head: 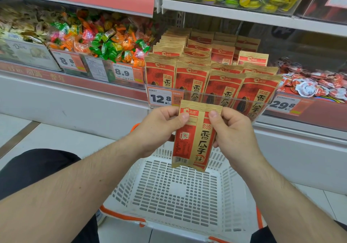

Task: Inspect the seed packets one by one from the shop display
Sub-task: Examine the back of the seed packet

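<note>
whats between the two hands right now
In the head view, one red and gold seed packet, pinched by the left hand and right hand.

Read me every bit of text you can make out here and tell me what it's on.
"洽洽" and "香瓜子": held seed packet and display packets.
"12.8": price tag below the display packets.
"8.9": tag under the wrapped candies.
"29.8": tag at right.
Held packet's small print, barcode: too small to read.

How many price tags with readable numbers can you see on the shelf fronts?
4: 8.8 tag far left, 8.9 tag beside it, 12.8 tag under seed packets, 29.8 tag right. Others may be cropped.
</note>
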